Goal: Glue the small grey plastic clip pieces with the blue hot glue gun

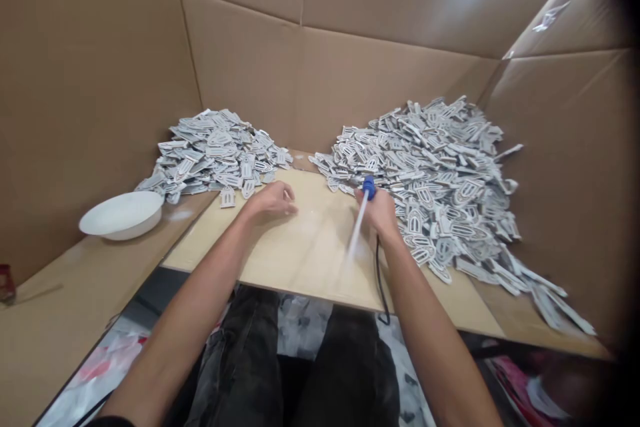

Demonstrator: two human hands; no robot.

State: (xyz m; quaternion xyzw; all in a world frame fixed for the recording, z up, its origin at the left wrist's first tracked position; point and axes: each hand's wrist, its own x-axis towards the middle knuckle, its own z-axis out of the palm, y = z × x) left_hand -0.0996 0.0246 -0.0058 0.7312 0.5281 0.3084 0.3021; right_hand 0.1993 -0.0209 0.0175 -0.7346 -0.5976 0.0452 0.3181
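My right hand [381, 210] is closed around a corded tool [369, 185] with a blue end and a thin pale rod slanting down toward me. The rod is smeared by motion, so I cannot tell the tool's exact kind. A black cord hangs below that hand over the front edge of the board. My left hand [274, 200] is low over the pale board [310, 240], fingers loosely bent and apart, with nothing visible in them. Close to it lies a small grey-white slotted piece [227, 197], at the edge of the left heap.
Heaps of the same slotted pieces stand at the left [215, 147] and the right [440, 173]. A white bowl [123, 213] sits at the left. Cardboard walls [390, 73] enclose the back and sides. A red object [7, 283] lies far left.
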